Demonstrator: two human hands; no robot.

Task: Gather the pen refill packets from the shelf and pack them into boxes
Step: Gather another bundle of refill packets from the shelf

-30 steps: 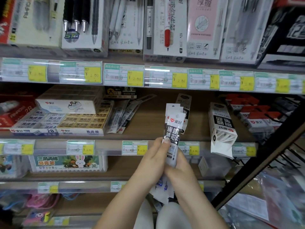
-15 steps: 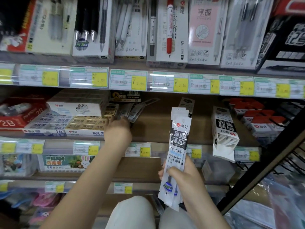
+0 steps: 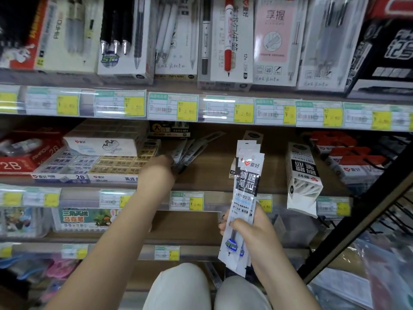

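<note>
The right hand grips a stack of refill packets marked "GR1103", while the left hand closes on packets on the shelf.

Held refill packets: heart logo with "爱好" at top; large white "刷题笔芯" on a black band; code "GR1103(S)" below; "0.5mm" small print; "ST" on blue badge near bottom.
Red box, far left: "2B" in white.
Eraser box: "爱好" logo and "2B" on front edge.
Gold box: "爱好" logo on front edge; other characters partly hidden by arm.
Black box at shelf back: "大容量", "100%".
Pink pen card, top shelf: "享握".
Black-pen box, top shelf: "ST" badge.
Price tags: "¥ 2.00" on yellow.
Crayon box, lower shelf: "三角丙烯马克笔".
</note>
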